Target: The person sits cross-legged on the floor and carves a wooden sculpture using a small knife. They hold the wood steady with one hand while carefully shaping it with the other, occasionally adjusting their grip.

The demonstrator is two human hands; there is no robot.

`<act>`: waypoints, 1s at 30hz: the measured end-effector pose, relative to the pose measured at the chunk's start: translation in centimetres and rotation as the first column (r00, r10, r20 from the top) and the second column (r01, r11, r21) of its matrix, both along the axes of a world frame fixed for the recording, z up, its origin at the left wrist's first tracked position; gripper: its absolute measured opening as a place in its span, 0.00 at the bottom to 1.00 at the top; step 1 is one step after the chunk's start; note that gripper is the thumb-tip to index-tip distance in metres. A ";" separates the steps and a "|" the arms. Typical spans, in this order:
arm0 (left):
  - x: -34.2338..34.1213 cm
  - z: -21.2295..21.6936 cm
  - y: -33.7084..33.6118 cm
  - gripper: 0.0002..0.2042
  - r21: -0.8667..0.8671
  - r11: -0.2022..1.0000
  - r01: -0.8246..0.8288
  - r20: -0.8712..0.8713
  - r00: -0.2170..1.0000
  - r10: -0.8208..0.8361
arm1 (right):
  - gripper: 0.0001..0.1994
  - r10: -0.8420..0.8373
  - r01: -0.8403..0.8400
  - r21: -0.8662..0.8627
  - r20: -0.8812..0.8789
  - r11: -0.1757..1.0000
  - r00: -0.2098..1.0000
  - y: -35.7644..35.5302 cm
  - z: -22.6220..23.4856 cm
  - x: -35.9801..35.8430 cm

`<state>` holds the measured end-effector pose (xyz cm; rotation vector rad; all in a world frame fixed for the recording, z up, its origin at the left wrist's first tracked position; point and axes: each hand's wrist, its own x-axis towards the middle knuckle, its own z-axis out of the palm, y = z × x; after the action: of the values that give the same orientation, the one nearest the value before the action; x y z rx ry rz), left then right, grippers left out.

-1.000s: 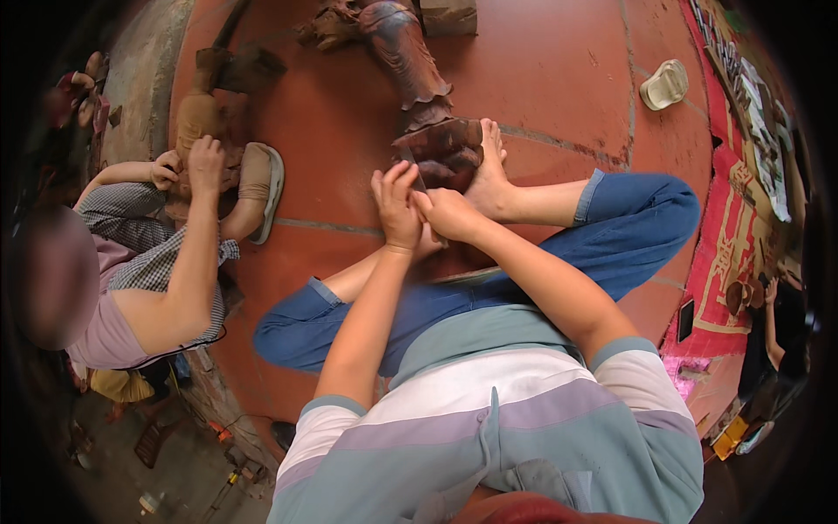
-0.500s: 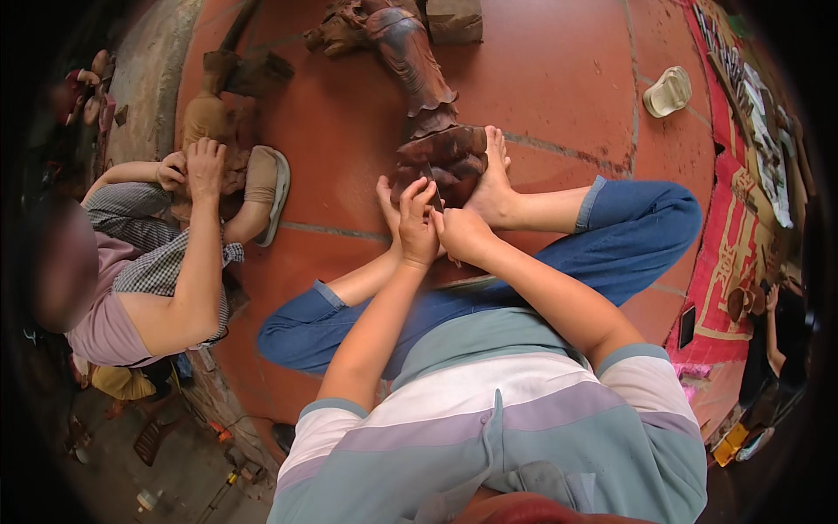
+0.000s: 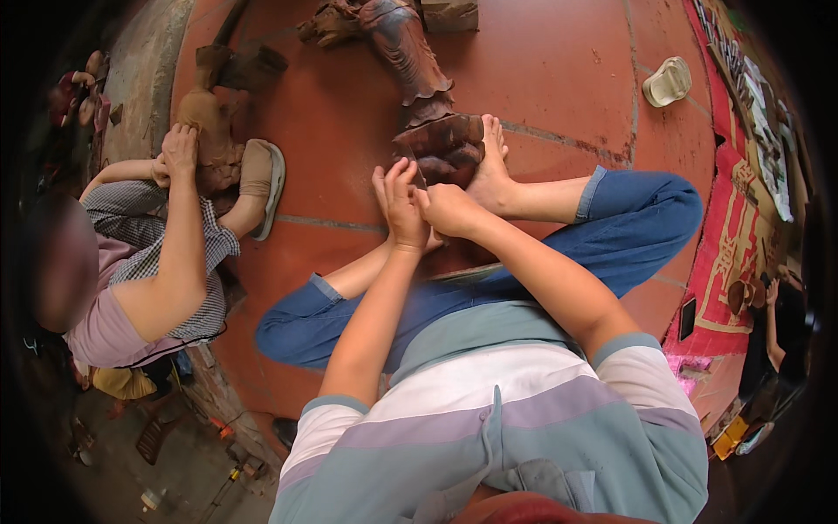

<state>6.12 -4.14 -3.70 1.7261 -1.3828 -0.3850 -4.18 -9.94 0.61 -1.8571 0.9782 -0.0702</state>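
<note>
A carved reddish-brown wooden statue (image 3: 408, 54) lies on the floor in front of me, its lumpy base (image 3: 449, 150) between my bare feet. My right hand (image 3: 452, 211) is closed around a thin dark tool, like a narrow blade (image 3: 420, 179); its exact kind is unclear. Beside it, my left hand (image 3: 406, 208) has its fingers raised and slightly apart, close to the tool's side. Whether those fingers touch the tool cannot be made out. Both hands are just on the near side of the base.
To my left, a person's hand (image 3: 181, 148) rests at another carved wooden figure (image 3: 208, 113). A block of wood (image 3: 449, 16) lies beyond the statue. On the right are a pale sandal (image 3: 667, 82), a red patterned mat (image 3: 729, 253) and a dark phone (image 3: 688, 318).
Both my hands have shifted slightly left, with the tool in the right one. The left fingers have straightened somewhat. The neighbour's hand has moved up and left along the other figure.
</note>
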 end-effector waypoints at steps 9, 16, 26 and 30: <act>0.6 0.6 -0.2 0.20 0.047 0.999 -0.005 -0.153 0.988 0.012 | 0.21 -0.041 0.038 0.079 0.026 0.996 0.999 0.0 1.2 0.2; 0.6 -0.4 0.4 0.20 -0.027 0.996 0.090 0.046 0.995 -0.089 | 0.24 -0.072 0.073 -0.150 0.016 0.986 0.997 2.2 -0.3 -0.4; 1.1 0.3 0.9 0.23 0.108 0.985 0.133 -0.187 0.976 -0.111 | 0.19 0.118 -0.119 -0.064 -0.021 0.991 0.993 1.6 0.5 -1.5; 0.8 0.0 -0.3 0.22 0.062 0.998 0.033 0.061 0.997 -0.037 | 0.24 -0.072 0.061 0.139 0.078 0.988 0.994 0.7 0.1 -1.1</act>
<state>6.96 -4.45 -3.72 1.7789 -1.4610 -0.3989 -5.30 -9.24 0.69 -1.6836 0.9641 -0.1170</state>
